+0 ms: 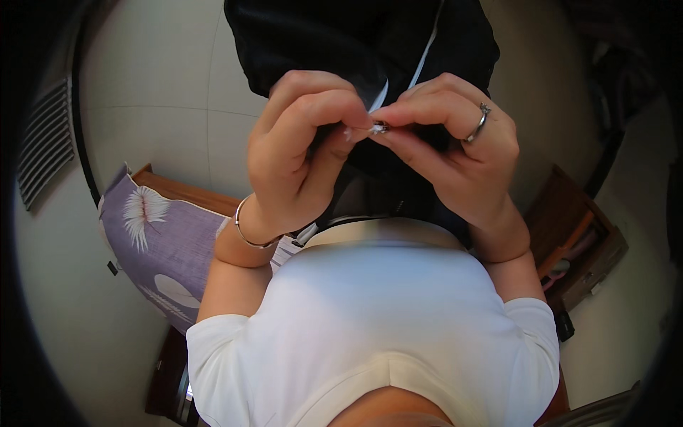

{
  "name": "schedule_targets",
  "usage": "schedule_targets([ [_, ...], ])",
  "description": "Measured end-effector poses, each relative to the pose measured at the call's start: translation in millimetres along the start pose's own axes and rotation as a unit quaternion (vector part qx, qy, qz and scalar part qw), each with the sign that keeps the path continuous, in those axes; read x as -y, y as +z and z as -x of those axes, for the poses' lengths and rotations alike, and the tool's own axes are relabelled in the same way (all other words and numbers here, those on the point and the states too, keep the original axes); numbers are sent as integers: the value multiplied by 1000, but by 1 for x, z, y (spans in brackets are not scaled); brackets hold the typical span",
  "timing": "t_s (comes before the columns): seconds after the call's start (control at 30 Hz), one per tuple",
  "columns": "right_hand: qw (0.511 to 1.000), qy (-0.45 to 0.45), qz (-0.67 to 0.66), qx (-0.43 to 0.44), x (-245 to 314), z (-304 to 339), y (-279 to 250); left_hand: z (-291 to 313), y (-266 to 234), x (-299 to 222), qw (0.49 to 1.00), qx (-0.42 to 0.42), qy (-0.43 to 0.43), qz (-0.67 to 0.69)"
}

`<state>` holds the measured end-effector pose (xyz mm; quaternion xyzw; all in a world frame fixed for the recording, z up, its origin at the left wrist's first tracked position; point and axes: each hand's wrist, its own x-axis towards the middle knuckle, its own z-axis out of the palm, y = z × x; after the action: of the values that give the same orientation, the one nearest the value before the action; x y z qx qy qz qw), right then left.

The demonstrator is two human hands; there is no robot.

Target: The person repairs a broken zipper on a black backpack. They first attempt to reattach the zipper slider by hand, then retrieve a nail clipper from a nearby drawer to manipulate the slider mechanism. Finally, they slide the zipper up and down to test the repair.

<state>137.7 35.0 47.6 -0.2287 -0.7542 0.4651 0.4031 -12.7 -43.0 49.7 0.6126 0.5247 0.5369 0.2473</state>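
Note:
In front of my chest both hands meet fingertip to fingertip. My left hand [295, 132], with a thin bangle on its wrist, pinches a bit of white strip between thumb and forefinger; a whitish tuft pokes out beside the thumb. My right hand [466, 139], wearing a ring, grips a tiny dark and silvery piece [380, 127] in its thumb and finger; its kind is too small to make out. From the pinch a thin white strip [425, 57] runs up and away across black fabric [306, 35] on my lap.
To the left stands a wooden piece of furniture under a purple cloth [181, 235] with white feather patterns. At the right is a brown wooden cabinet [580, 242] with an open compartment holding things. A ribbed grey panel [46, 142] lies far left, on pale tiled floor [149, 64].

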Motion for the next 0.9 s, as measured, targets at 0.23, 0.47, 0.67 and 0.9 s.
schedule_targets([
  [0.23,999,29,-26,9,3,1,3,6,-2,3,995,4,-46,85],
  [0.47,999,27,-23,30,2,-1,2,7,-3,5,993,-7,-47,109],
  [0.67,997,59,-54,-4,1,5,3,6,-3,3,995,-4,-22,94],
  [0.9,995,48,-78,50,4,2,-5,6,-5,5,997,-9,1,71],
])
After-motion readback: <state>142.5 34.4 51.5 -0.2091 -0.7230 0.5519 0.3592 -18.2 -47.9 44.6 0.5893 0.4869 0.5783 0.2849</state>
